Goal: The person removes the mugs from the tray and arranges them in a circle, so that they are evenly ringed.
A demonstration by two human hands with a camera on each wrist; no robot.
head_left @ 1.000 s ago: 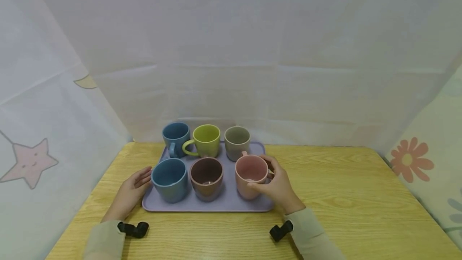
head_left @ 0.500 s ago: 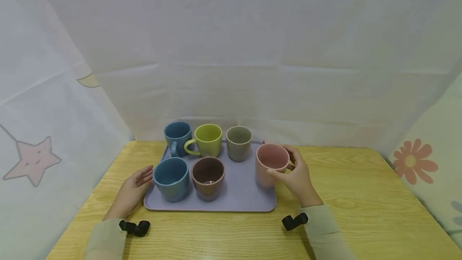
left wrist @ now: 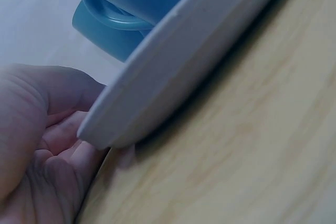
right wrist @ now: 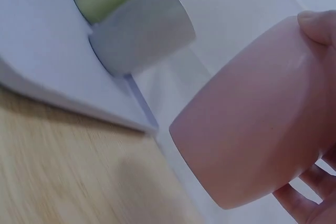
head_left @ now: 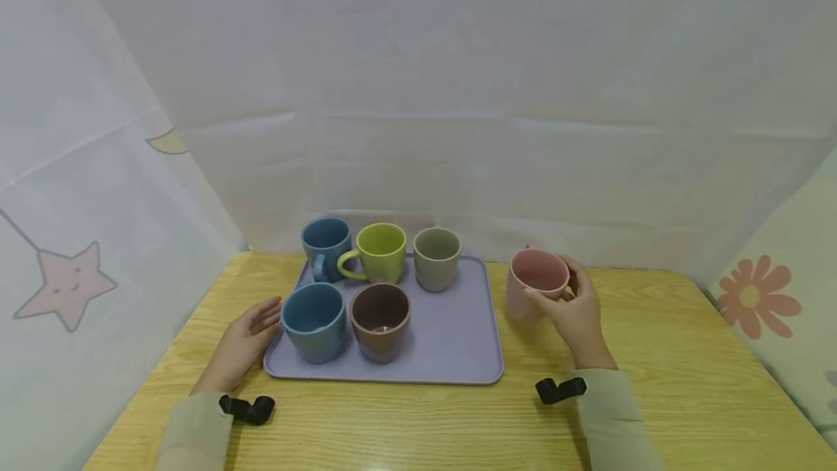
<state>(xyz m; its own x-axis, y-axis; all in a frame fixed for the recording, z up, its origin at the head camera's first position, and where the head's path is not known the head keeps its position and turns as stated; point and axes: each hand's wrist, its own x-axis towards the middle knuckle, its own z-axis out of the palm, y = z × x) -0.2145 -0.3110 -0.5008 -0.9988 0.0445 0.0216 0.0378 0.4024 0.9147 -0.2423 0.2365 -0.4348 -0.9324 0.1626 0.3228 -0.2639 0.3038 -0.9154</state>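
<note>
Pink, tapered, ceramic-looking mug (head_left: 532,275): held above the yellow wood-grained table (head_left: 405,427), just right of the flat lilac rectangular tray (head_left: 451,344). Right hand (head_left: 578,315): curled about the mug's right side, thumb near the rim. Left hand (head_left: 245,336): loosely extended, touching the tray's left edge, apparently grasping nothing. Handling, by judgement: rigid, moderately weighty, rather slippery, breakable if knocked. Best hold: around the body, or by the handle (head_left: 530,246), mostly hidden on the far side.
</note>
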